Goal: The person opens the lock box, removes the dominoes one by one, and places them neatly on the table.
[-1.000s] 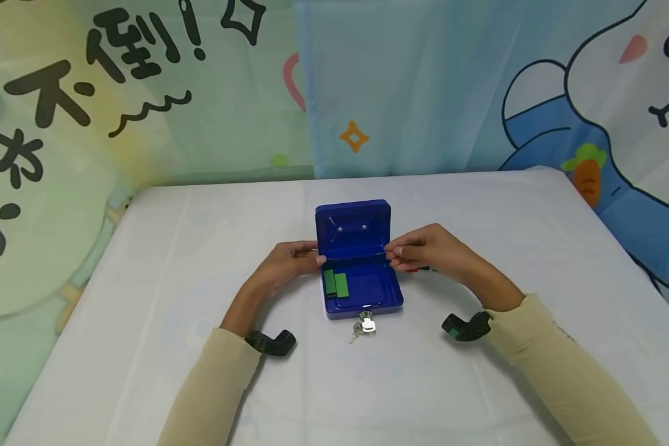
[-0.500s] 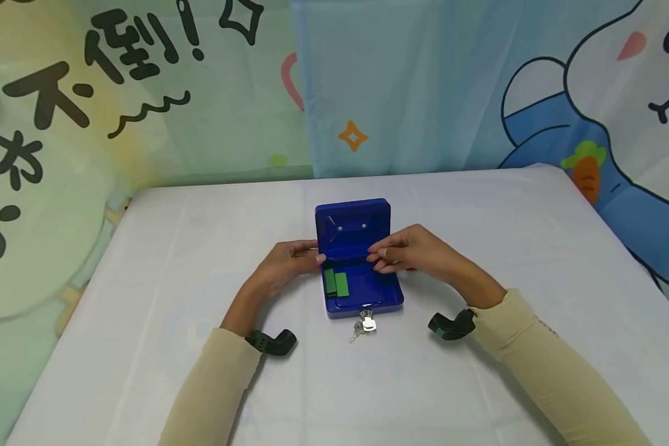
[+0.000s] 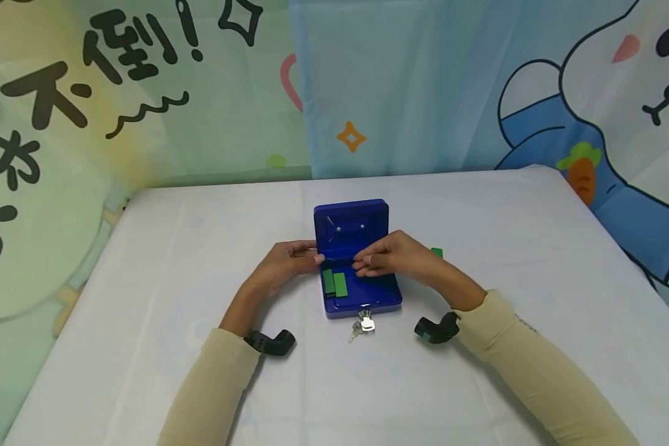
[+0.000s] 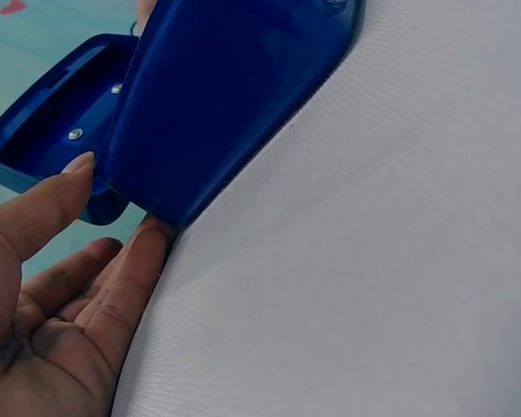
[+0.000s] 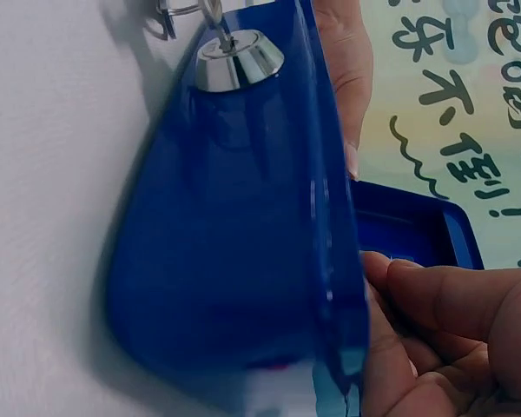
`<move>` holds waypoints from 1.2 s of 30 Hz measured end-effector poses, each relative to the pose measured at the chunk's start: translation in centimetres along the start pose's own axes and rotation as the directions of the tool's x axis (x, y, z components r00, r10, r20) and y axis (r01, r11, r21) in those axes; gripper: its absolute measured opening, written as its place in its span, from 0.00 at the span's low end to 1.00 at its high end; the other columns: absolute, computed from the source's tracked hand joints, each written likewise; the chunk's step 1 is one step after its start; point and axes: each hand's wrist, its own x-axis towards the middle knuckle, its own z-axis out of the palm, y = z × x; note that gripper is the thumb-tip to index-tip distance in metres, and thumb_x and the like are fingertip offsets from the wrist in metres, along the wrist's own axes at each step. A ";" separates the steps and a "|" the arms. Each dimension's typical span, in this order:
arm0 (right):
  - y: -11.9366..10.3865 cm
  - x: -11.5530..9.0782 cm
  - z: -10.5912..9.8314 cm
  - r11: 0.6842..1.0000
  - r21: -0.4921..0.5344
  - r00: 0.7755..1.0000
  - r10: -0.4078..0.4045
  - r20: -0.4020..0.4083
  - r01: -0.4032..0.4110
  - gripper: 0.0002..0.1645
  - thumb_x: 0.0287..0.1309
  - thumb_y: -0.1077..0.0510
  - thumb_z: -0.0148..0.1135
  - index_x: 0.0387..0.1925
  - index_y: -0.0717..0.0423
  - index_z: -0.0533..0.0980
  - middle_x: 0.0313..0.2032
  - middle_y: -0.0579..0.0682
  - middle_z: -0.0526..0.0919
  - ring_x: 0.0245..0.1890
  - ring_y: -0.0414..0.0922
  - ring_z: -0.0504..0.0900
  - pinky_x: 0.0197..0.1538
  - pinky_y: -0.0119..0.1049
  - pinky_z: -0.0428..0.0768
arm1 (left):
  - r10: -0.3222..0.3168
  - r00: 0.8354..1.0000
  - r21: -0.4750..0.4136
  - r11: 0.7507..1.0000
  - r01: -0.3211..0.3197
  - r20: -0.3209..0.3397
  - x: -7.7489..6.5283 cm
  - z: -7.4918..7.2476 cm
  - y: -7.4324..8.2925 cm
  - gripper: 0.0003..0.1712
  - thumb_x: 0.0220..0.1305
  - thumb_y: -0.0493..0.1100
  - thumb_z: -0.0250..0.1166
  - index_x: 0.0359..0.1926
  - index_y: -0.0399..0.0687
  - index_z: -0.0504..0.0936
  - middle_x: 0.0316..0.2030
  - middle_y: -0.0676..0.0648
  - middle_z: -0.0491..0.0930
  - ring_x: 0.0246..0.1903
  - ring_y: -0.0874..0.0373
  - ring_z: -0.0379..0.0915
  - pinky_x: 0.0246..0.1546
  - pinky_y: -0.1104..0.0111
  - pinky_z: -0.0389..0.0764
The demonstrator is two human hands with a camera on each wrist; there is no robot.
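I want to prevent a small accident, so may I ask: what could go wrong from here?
The upright lid might fall on the right hand, which reaches over the open box. That hand could knock the two green blocks inside. It might also catch the keys at the front and shift the box.

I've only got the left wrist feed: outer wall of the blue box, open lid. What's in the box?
Observer: Head view shows two green pieces side by side in the blue box, near its left wall.
Operator: Anything above the interior?
Observer: Yes, the right hand, fingertips over the back part. Can't tell whether they hold anything.
Operator: Side nearest the person?
Observer: A silver lock sticks out there, with a key in it.
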 end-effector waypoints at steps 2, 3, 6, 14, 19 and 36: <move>-0.2 0.0 0.2 1.000 -0.005 1.000 0.009 0.002 -0.009 0.16 0.70 0.68 0.51 0.54 0.75 0.75 0.47 0.64 0.83 0.45 0.52 0.84 0.50 0.42 0.80 | 0.002 1.000 -0.003 1.000 -0.002 0.005 0.0 0.0 0.0 0.34 0.58 0.45 0.72 0.63 0.40 0.73 0.50 0.44 0.82 0.50 0.51 0.78 0.57 0.59 0.74; -0.2 0.0 0.3 1.000 -0.007 1.000 0.012 0.004 -0.012 0.16 0.70 0.68 0.52 0.54 0.75 0.75 0.47 0.64 0.83 0.46 0.52 0.84 0.50 0.42 0.80 | 0.005 1.000 -0.006 1.000 -0.005 0.008 0.1 0.0 0.0 0.34 0.58 0.45 0.72 0.63 0.40 0.73 0.50 0.44 0.82 0.50 0.51 0.78 0.57 0.59 0.74; -0.3 0.1 0.4 1.000 -0.020 1.000 0.001 0.027 -0.001 0.17 0.70 0.68 0.51 0.54 0.75 0.74 0.47 0.64 0.83 0.46 0.53 0.84 0.49 0.40 0.80 | 0.012 1.000 -0.003 1.000 -0.012 0.013 0.1 0.0 0.0 0.34 0.58 0.45 0.72 0.63 0.40 0.73 0.50 0.44 0.82 0.50 0.51 0.77 0.57 0.59 0.74; -0.6 0.4 1.0 0.998 -0.051 0.997 -0.018 0.070 0.021 0.17 0.70 0.67 0.51 0.54 0.76 0.74 0.48 0.64 0.82 0.46 0.53 0.84 0.48 0.40 0.81 | 0.010 1.000 -0.005 1.000 -0.009 0.021 0.1 -0.1 0.0 0.34 0.59 0.46 0.71 0.64 0.39 0.72 0.51 0.43 0.81 0.51 0.51 0.77 0.57 0.59 0.73; -0.7 0.7 1.4 0.995 -0.098 0.997 -0.016 0.075 0.024 0.16 0.70 0.67 0.51 0.54 0.74 0.75 0.49 0.63 0.82 0.44 0.51 0.85 0.48 0.40 0.82 | 0.009 1.000 -0.019 1.000 -0.009 0.023 0.1 -0.2 -0.2 0.33 0.61 0.45 0.70 0.64 0.39 0.72 0.51 0.43 0.81 0.51 0.51 0.78 0.57 0.60 0.73; -0.7 1.3 2.2 0.985 -0.175 0.986 0.029 0.165 0.000 0.17 0.69 0.68 0.53 0.56 0.73 0.74 0.47 0.60 0.83 0.40 0.50 0.86 0.46 0.40 0.82 | 0.008 1.000 -0.031 0.999 -0.007 0.028 0.1 -0.2 -0.2 0.32 0.61 0.46 0.70 0.63 0.40 0.72 0.49 0.43 0.82 0.49 0.51 0.79 0.57 0.59 0.74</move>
